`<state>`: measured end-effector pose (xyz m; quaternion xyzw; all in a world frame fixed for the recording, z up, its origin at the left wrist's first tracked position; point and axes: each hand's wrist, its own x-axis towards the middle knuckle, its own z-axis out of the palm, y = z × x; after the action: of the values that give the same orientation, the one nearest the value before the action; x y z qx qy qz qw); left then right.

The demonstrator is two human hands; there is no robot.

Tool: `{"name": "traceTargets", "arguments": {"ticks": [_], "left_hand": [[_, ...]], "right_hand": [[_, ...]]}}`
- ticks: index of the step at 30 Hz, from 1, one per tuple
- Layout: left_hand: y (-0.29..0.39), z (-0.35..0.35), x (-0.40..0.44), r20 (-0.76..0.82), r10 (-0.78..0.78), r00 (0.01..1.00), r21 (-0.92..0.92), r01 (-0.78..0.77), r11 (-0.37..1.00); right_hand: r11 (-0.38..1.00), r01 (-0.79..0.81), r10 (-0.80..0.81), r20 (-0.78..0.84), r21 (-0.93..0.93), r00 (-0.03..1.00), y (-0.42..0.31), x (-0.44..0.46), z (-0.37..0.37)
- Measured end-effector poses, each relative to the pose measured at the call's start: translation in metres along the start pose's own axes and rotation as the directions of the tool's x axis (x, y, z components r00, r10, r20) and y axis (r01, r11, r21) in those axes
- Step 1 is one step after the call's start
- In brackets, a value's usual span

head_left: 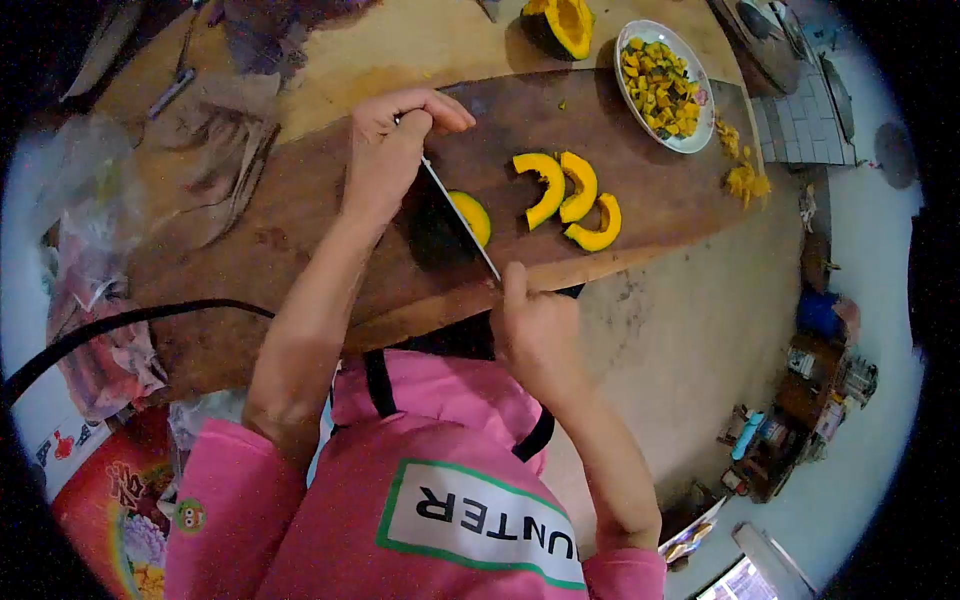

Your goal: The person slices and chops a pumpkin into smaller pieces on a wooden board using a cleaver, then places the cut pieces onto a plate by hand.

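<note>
Left hand (392,155) and right hand (537,335) clamp fingers on opposite ends of the knife (461,219), apparently to share pressure. The pumpkin piece (478,217) sits beneath the blade on the wooden board (665,190); cut slices (579,188) lie beside it, seemingly set aside.

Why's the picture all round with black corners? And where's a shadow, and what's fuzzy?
In the head view, the round shape with black corners is probably from a very wide lens; in the head view, a soft shadow lies left of the cut pumpkin up top; in the head view, the clutter at right looks fuzzy, the knife clearer.
</note>
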<state>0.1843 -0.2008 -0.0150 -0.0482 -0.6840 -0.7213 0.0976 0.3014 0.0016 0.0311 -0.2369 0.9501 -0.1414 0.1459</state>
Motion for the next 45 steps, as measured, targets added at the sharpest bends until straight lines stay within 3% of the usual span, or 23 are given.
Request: {"name": "traceTargets", "arguments": {"ticks": [3, 7, 22, 37, 43, 45], "left_hand": [[0.024, 0.002, -0.003, -0.034, 0.0, 0.999, -0.043, -0.002, 0.999], [0.056, -0.004, -0.01, -0.012, 0.094, 0.996, 0.059, -0.093, 0.994], [0.024, -0.008, -0.017, -0.038, 0.013, 0.999, 0.021, -0.013, 1.0], [-0.002, -0.014, 0.001, -0.051, -0.139, 0.989, 0.04, 0.141, 0.989], [-0.001, -0.013, -0.003, -0.017, -0.026, 1.0, 0.099, 0.027, 0.995], [-0.002, -0.015, -0.011, -0.005, 0.057, 0.998, 0.134, -0.056, 0.989]], "right_hand": [[1.0, 0.021, -0.02, -0.102, 0.008, 0.995, -0.005, -0.009, -0.011], [0.995, 0.07, -0.059, -0.148, 0.073, 0.987, -0.015, -0.022, -0.023], [0.995, 0.034, -0.03, -0.04, 0.097, 0.999, -0.015, -0.017, -0.01], [0.996, -0.045, 0.015, 0.349, 0.076, 0.937, -0.024, 0.019, -0.056], [0.995, 0.027, -0.042, 0.155, 0.1, 0.987, -0.015, 0.011, -0.019], [0.999, 0.043, -0.043, 0.018, -0.028, 0.999, -0.021, 0.004, 0.015]]}}
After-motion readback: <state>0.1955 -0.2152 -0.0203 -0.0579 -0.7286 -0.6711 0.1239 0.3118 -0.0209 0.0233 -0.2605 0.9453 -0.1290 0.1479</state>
